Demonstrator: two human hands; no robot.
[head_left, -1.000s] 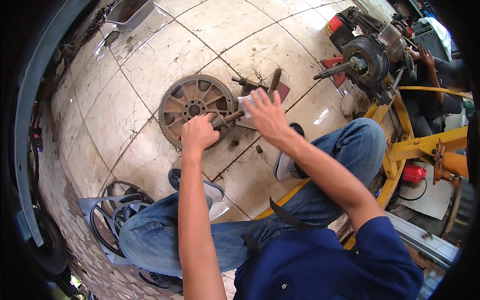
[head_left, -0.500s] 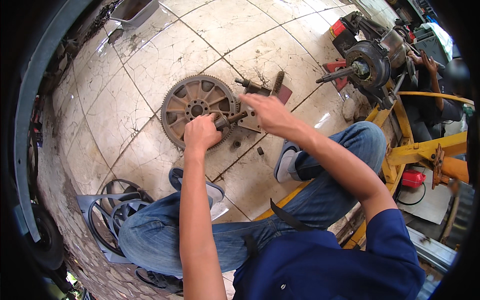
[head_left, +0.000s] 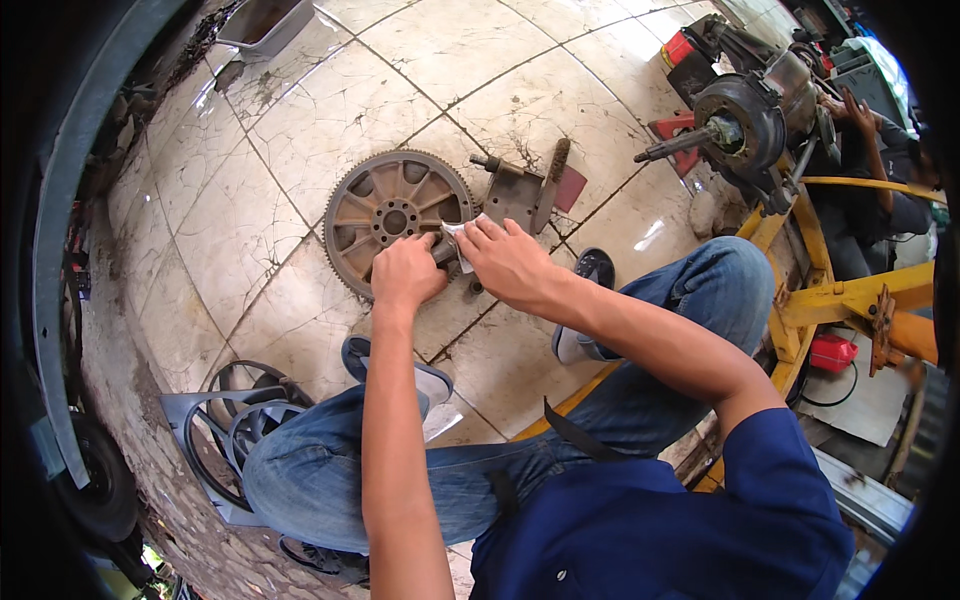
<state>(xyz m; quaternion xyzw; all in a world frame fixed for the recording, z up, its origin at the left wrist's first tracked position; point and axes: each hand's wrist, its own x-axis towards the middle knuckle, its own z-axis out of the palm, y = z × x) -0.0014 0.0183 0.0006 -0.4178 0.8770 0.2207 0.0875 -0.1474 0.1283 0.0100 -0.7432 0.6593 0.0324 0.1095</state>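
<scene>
My left hand [head_left: 405, 272] is closed around a small dark metal part, held over the lower right rim of a rusty toothed flywheel [head_left: 385, 215] that lies flat on the tiled floor. My right hand [head_left: 510, 262] meets it from the right, fingertips pinching a small white scrap [head_left: 461, 238] against that part. Most of the part is hidden inside my fist. Just behind my hands lies a grey metal bracket [head_left: 512, 195] with a wire brush [head_left: 556, 172] leaning on it.
An axle hub [head_left: 740, 120] rests on a yellow frame [head_left: 830, 295] at right, where another person's hand [head_left: 860, 108] works. A grey fan shroud [head_left: 225, 430] lies by my left knee. A grey tray [head_left: 265, 22] sits at the far top, and a red container [head_left: 830, 352] under the frame.
My right hand, spread open above the bracket a second ago, has come down to the left and closed on the white scrap beside my left hand. The left fist stayed put.
</scene>
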